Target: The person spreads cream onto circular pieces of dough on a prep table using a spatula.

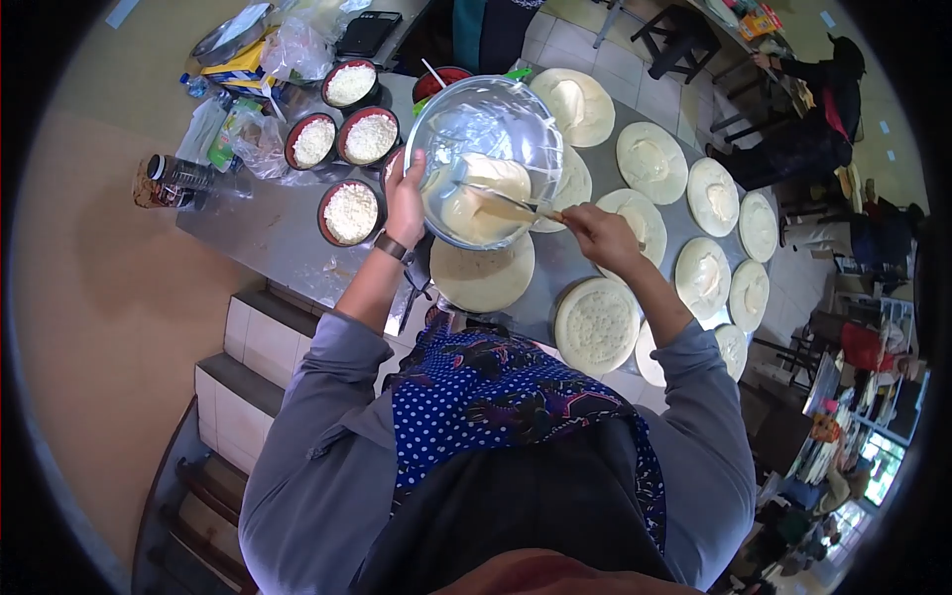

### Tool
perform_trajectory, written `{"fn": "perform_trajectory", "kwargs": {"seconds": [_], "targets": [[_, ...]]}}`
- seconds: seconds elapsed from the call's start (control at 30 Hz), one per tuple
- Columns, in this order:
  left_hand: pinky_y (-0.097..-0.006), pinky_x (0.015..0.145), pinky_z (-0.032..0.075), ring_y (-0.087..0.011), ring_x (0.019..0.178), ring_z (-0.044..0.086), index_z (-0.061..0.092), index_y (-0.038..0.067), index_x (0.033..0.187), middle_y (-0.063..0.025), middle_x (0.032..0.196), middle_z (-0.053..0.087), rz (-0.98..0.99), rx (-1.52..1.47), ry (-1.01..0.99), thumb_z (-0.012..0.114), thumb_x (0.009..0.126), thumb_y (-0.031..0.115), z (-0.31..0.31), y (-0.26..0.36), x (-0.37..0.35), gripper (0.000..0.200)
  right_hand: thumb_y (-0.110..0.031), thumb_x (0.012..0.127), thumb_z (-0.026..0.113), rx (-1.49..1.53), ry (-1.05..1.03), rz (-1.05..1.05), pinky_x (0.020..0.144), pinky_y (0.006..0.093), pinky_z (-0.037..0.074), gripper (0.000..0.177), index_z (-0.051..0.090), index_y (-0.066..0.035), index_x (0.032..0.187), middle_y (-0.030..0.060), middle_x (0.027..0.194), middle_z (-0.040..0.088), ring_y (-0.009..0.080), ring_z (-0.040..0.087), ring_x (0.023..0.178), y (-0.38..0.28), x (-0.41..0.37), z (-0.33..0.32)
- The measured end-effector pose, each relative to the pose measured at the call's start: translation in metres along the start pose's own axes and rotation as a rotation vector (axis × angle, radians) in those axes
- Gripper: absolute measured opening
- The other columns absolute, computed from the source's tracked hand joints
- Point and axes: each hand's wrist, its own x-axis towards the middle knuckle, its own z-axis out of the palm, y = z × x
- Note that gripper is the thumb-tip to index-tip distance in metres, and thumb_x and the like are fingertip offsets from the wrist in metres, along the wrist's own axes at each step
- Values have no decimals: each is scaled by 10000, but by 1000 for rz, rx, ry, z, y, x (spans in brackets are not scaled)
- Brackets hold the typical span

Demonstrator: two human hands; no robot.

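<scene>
My left hand (405, 198) grips the left rim of a clear bowl (540, 109), which is tilted above the table. Cream-coloured sauce (496, 183) lies in the bowl, with smears up its wall. In my right hand (598, 236) is the handle of a spoon (506, 198), whose head reaches into the sauce. Below the bowl lies a round flat dough (483, 278), partly covered by it. Another round dough (597, 325) with a dimpled surface lies to the lower right. Several more rounds, some with a cream-coloured spread (702, 278), lie to the right.
Dark bowls of white crumbly food (350, 212) stand on the metal table (268, 233) at left. Nearby are a clear jar (183, 172), plastic bags (297, 50) and a black scale (370, 34). A person (813, 119) is at the upper right; stools (677, 42) stand beyond the table.
</scene>
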Motion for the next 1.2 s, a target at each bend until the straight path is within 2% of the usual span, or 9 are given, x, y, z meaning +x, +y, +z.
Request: {"fn": "perform_trajectory", "kwargs": {"seconds": [0.2, 0.3, 0.4, 0.53, 0.67, 0.9, 0.97, 1.13, 1.2], "targets": [[-294, 903, 436, -161, 1030, 554, 553, -20, 1233, -97, 1163, 603, -53, -79, -16, 553, 971, 297, 1, 6, 1, 412, -164, 916, 544, 247, -58, 134, 645, 391, 489, 146, 615, -72, 1004, 105, 820, 631, 275, 625, 726, -39, -31, 29], [-298, 918, 423, -164, 1047, 546, 554, -15, 1235, -92, 1151, 608, 14, -24, -44, 558, 968, 306, -3, 10, -5, 417, -238, 969, 528, 814, -181, 433, 479, 252, 402, 200, 591, -50, 951, 28, 646, 560, 91, 520, 546, -56, -38, 62], [-303, 936, 410, -165, 1060, 541, 555, -13, 1237, -92, 1151, 608, 2, -5, 0, 561, 966, 311, -9, 11, -16, 422, -220, 982, 491, 1295, -323, 779, 382, 207, 315, 155, 553, -80, 958, 22, 641, 550, 73, 455, 463, -99, -34, 58], [-321, 957, 403, -181, 1077, 538, 531, -5, 1262, -102, 1190, 588, -17, -47, -12, 548, 972, 313, -33, 3, -15, 430, -163, 994, 416, 1935, -461, 736, 323, 196, 268, 107, 477, -88, 1041, 91, 704, 518, 65, 352, 412, -103, -42, 96], [-364, 952, 455, -225, 1107, 554, 460, -3, 1317, -125, 1251, 557, -83, -130, -23, 517, 981, 340, -56, 21, -18, 484, -212, 994, 423, 2052, -318, 653, 313, 185, 268, 156, 462, -78, 1063, 111, 728, 514, 71, 345, 410, -102, -53, 97], [-389, 940, 481, -250, 1135, 550, 432, -9, 1330, -160, 1281, 528, -58, -108, 28, 518, 969, 399, -125, 32, -3, 552, -180, 946, 537, 1093, 381, 778, 403, 276, 403, 70, 561, -117, 966, 49, 729, 610, 138, 527, 473, -21, -47, 93], [-395, 940, 483, -258, 1145, 545, 414, -14, 1340, -173, 1295, 507, -66, -111, 35, 510, 971, 400, -137, 34, -1, 562, -158, 901, 586, 44, 692, 560, 525, 347, 471, 41, 588, -121, 919, 74, 786, 626, 231, 584, 597, -10, -41, 110], [-403, 938, 483, -268, 1142, 545, 390, -18, 1351, -180, 1292, 502, -63, -82, 96, 508, 972, 402, -125, 49, -18, 578, -135, 838, 631, -287, 640, 495, 581, 377, 483, 148, 611, -116, 983, 105, 900, 629, 295, 592, 726, -10, -46, 156], [-407, 936, 485, -272, 1141, 545, 381, -19, 1355, -184, 1294, 498, -54, -60, 102, 509, 971, 404, -126, 48, -21, 585, -122, 870, 615, 141, 588, 582, 547, 334, 463, 139, 604, -82, 1003, 84, 836, 627, 225, 581, 660, -16, -51, 166]]}}
